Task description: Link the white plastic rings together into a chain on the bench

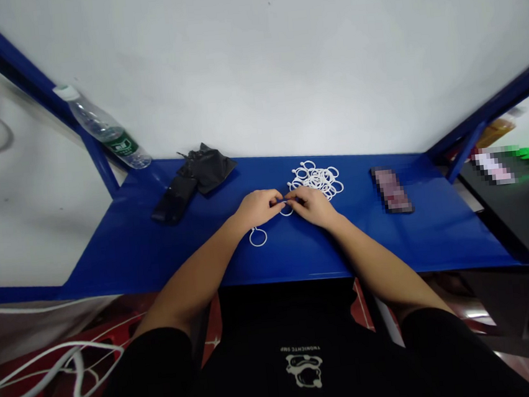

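My left hand [261, 207] and my right hand [311, 205] meet above the blue tabletop, fingertips pinched close together. Between them they grip one white ring [286, 213], whose lower loop shows beneath the fingers. The upper part of that ring is covered by my fingertips. Just past my right hand lies a heap of white rings [319, 180], several of them with small knobs. A single white ring [257, 237] rests on the table below my left wrist, apart from the heap.
A clear plastic bottle [108, 129] stands at the back left. Beside it lie a black plastic bag [210, 168] and a dark flat item [174, 198]. A phone [391, 190], blurred out, lies right of the heap. Blue frame bars [468, 151] rise at the table's sides.
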Demonstrator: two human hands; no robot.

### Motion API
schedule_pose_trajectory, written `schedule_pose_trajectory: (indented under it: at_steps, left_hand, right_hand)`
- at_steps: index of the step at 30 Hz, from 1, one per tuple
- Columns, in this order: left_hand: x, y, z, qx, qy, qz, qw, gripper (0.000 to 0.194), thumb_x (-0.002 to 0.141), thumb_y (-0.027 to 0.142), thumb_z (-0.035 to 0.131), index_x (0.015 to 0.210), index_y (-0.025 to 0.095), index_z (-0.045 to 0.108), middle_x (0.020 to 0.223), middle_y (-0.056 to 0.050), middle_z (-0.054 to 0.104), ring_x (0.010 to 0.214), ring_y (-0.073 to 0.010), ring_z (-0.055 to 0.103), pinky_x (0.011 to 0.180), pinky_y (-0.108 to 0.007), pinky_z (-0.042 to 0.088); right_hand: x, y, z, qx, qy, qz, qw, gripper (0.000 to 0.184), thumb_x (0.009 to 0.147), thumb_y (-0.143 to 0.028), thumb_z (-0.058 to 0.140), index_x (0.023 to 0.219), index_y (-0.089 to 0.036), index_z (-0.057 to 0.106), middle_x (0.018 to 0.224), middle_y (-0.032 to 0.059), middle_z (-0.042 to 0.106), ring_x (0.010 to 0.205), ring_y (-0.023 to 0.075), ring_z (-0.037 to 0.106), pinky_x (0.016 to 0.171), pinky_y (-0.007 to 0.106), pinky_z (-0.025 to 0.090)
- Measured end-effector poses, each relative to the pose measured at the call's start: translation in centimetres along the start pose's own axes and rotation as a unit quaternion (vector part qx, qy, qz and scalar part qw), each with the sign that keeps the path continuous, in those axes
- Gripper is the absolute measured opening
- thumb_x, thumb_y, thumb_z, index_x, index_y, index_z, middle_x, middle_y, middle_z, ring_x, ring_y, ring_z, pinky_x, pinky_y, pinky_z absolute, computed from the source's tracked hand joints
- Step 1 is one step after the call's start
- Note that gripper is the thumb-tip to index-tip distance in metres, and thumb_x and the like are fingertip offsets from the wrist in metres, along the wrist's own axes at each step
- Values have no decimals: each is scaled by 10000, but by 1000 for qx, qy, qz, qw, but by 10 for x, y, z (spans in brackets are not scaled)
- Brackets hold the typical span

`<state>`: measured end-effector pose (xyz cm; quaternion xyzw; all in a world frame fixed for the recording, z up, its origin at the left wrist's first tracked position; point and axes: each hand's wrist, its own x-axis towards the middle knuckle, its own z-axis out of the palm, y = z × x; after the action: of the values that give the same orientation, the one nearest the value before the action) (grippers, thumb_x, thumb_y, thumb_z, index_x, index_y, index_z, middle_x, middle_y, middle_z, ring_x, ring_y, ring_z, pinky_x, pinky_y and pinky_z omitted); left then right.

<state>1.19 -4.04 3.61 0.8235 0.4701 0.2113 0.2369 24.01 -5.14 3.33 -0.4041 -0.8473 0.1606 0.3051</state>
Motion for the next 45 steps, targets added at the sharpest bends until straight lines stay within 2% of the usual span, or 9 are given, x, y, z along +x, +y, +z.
schedule_pose_trajectory:
  at_steps: [4, 8, 13, 21, 26, 30, 34, 38, 45]
  left_hand:
    - [-2, 1, 2, 36, -35, 68, 996, 330, 962, 395, 769, 1269, 272, 760, 1201, -48, 707, 995, -209, 718, 860, -320, 552]
    - [-5, 5, 3, 74, -78, 70, 992, 376, 955, 409, 783, 1302, 269, 749, 1295, -65, 643, 1048, -231, 716, 898, -340, 572]
    - [-2, -1, 2, 84, -43, 66, 993, 181, 1033, 288, 642, 1128, 227, 783, 1259, -66, 674, 1062, -219, 722, 930, -330, 570]
    - [3, -8, 7, -5, 39, 86, 995, 200, 1041, 240, 594, 1053, 215, 792, 1115, -49, 771, 1029, -202, 727, 942, -335, 573]
    - [-2, 1, 4, -53, 97, 160, 981, 248, 1063, 232, 568, 1229, 220, 753, 1284, -85, 716, 1163, -197, 703, 1026, -360, 579]
    - [-6, 4, -1, -45, 93, 165, 981, 314, 1035, 198, 591, 1320, 236, 718, 1330, -97, 688, 1202, -210, 693, 1027, -371, 591]
    - [-6, 2, -2, -19, 76, 156, 985, 447, 945, 245, 728, 1390, 237, 682, 1381, -103, 665, 1233, -246, 683, 1036, -383, 590]
    - [-3, 0, 0, -2, 64, 150, 987, 397, 1009, 369, 688, 1370, 206, 686, 1322, -113, 699, 1191, -254, 696, 1041, -406, 576]
    - [-1, 0, -1, -5, 67, 174, 982, 288, 1098, 339, 532, 1257, 191, 720, 1254, -103, 759, 1158, -226, 716, 1027, -376, 557]
  right_hand:
    - [0, 2, -6, -54, 7, 33, 998, 254, 944, -128, 577, 1079, -221, 772, 1042, 85, 783, 940, 238, 721, 830, 354, 552]
    - [0, 3, -13, -111, -33, 74, 991, 314, 903, -118, 589, 1130, -216, 783, 1154, 96, 781, 1015, 262, 726, 853, 370, 555]
    - [0, -1, -14, -129, -108, 71, 983, 253, 933, -188, 627, 1118, -221, 797, 1141, 87, 777, 1002, 256, 727, 828, 351, 535]
    - [-1, -10, -8, -95, -116, 35, 988, 149, 992, -343, 702, 1051, -222, 767, 1011, 67, 762, 896, 219, 699, 766, 315, 472]
    - [-2, -9, -6, -61, -81, 5, 995, 178, 1035, -352, 639, 1002, -199, 725, 973, 79, 746, 862, 209, 684, 756, 315, 474]
    - [-3, -5, -4, -30, -24, -8, 999, 157, 1024, -335, 633, 968, -215, 720, 918, 62, 748, 802, 199, 671, 744, 322, 488]
    - [-3, 0, -3, -8, 32, 15, 999, 144, 996, -364, 687, 972, -229, 732, 893, 49, 753, 795, 202, 676, 730, 324, 505]
    - [-3, -1, -4, 0, 56, 20, 998, 149, 1007, -374, 684, 997, -238, 747, 889, 47, 755, 797, 201, 678, 738, 328, 519]
    - [-3, -3, -6, 33, 47, -46, 997, 201, 1057, -382, 626, 1011, -229, 748, 923, 59, 763, 816, 195, 688, 773, 341, 546]
